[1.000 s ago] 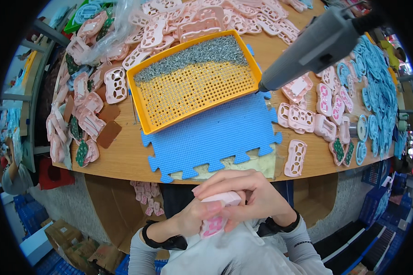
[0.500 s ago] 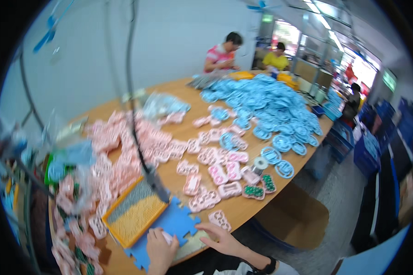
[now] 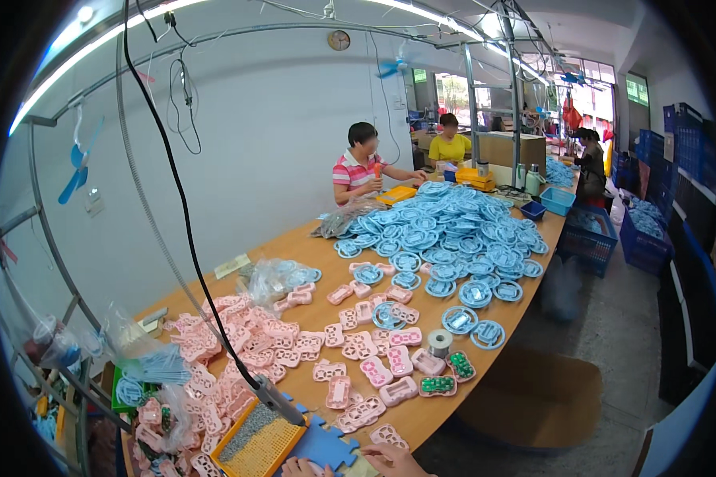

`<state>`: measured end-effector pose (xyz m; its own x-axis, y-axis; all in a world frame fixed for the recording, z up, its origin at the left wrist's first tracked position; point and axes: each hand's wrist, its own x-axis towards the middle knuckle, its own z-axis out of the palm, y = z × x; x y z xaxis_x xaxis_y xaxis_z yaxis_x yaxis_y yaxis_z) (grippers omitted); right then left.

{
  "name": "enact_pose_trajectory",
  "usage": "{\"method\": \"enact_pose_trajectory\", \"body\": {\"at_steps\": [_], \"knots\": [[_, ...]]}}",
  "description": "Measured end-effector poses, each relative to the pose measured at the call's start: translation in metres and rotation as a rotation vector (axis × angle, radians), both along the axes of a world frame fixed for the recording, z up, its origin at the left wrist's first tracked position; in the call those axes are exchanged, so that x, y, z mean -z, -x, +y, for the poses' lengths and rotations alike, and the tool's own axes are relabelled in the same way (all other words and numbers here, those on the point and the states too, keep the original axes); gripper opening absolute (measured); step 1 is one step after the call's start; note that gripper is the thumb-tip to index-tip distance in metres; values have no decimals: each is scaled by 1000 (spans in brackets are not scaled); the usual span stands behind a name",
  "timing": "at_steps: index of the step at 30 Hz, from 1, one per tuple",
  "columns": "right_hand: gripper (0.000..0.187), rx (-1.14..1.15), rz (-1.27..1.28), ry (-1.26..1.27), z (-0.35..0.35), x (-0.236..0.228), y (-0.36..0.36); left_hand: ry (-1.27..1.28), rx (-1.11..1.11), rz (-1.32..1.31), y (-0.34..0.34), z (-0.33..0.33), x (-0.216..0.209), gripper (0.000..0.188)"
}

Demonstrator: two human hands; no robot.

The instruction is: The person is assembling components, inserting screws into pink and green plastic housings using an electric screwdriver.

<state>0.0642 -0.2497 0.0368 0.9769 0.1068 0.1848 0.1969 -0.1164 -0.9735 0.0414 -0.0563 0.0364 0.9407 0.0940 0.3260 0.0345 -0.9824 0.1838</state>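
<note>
At the bottom edge my left hand [image 3: 298, 468] is partly cut off, its fingers curled by a small pale pink piece [image 3: 320, 469] over a blue foam mat [image 3: 323, 444] with jigsaw edges. My right hand [image 3: 391, 459] is just to the right, fingers apart, with nothing visible in them. A yellow tray [image 3: 221, 450], holding small grey metal parts at one end and a studded yellow surface at the other, lies left of the mat. Above it hangs a grey electric screwdriver [image 3: 277, 399] on a black cable. One pink plastic shell [image 3: 389, 435] lies just beyond my right hand.
Pink shells [image 3: 239, 334] are heaped on the left, blue round plastic parts [image 3: 453, 230] at the far end. Two shells with green contents [image 3: 437, 385] sit near a wire spool [image 3: 439, 343] by the right edge. Co-workers [image 3: 362, 163] sit beyond; a brown carton [image 3: 533, 397] stands below.
The view has tilted up, so both hands now sit lower and are mostly cut off by the bottom edge. More of the wall, ceiling and co-workers shows.
</note>
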Motion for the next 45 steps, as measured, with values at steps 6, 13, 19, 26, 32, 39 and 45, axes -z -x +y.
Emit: {"method": "enact_pose_trajectory", "body": {"at_steps": [6,13,19,26,32,39,45], "knots": [[16,6,-514,169,31,62,-22,4,-19,45,0,-3,3,43],[14,28,-697,270,37,59,-24,73,-18,-91,-4,3,12,39],[15,1,-717,266,37,59,-22,49,-44,-90,-3,1,12,40],[14,-19,-699,251,32,47,-24,27,-95,-144,-5,7,38,45],[14,-126,-592,61,14,35,-25,153,-86,-158,-3,8,28,43],[19,-49,-482,96,-42,-15,-54,149,-68,-90,-5,9,17,39],[30,-210,-399,375,-67,10,-61,148,-40,-102,-2,16,27,39]]}}
